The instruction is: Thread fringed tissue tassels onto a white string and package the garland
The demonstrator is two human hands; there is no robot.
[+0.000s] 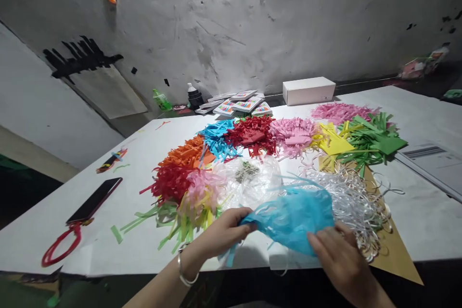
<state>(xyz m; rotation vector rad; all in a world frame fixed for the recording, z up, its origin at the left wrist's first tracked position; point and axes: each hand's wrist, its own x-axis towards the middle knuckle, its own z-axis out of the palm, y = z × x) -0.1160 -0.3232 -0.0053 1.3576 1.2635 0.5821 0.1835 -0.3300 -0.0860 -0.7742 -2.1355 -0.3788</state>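
A blue tissue-paper tassel [294,216] is stretched between my two hands above the table's front edge. My left hand [231,228] pinches its narrow, gathered left end. On the right, my right hand [337,255] grips the wide, unfringed end, with the thumb side partly hidden. Loose fringe strips trail from the upper side of the paper. Just behind it lies a clear plastic bag [249,185] with a small greyish-green bundle inside. Beside my right hand spreads a pile of silvery white cords [350,197] on a brown paper sheet [397,250].
Fringed tissue bundles arc across the white table: orange [186,151], blue [218,137], red [252,132], pink [294,134], yellow [334,139] and green [382,139]. A phone [96,197] with a red strap lies left. A white box [308,91] and stacked printed packets [241,102] stand behind.
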